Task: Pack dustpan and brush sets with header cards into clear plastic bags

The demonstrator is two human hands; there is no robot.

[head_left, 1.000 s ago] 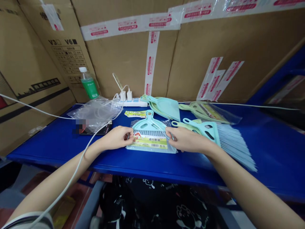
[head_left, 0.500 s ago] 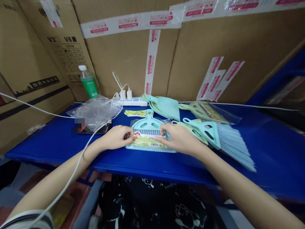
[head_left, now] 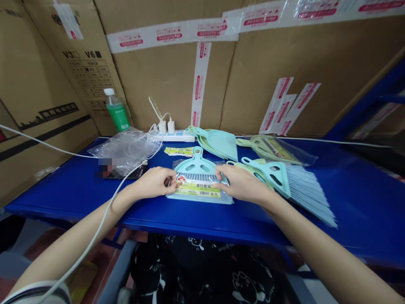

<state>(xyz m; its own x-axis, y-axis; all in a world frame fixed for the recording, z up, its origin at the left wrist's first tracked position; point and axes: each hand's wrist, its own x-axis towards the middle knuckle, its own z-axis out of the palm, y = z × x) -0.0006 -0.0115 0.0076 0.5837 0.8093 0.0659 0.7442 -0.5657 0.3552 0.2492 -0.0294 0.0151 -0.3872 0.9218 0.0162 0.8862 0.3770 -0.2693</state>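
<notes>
A bagged teal dustpan-and-brush set (head_left: 198, 181) with a green and yellow label lies on the blue table (head_left: 76, 190) in front of me. My left hand (head_left: 155, 182) is closed, pinching the left edge of its clear bag. My right hand (head_left: 241, 184) rests on the right side of the bag with its fingers curled onto the plastic near the brush bristles. Just right of that hand lie loose teal and green brushes (head_left: 284, 181) with long pale bristles.
Stacked teal dustpans (head_left: 218, 142) and another bagged set (head_left: 275, 147) lie further back. A pile of clear bags (head_left: 126, 147), a dark phone (head_left: 120, 171), a power strip (head_left: 175, 136), a green bottle (head_left: 116, 110) and a white cable (head_left: 95, 240) are at the left. Cardboard boxes (head_left: 284, 63) wall the back.
My right hand slid left from the bag's right edge onto the bag near the bristles. The left hand kept its pinch on the left edge.
</notes>
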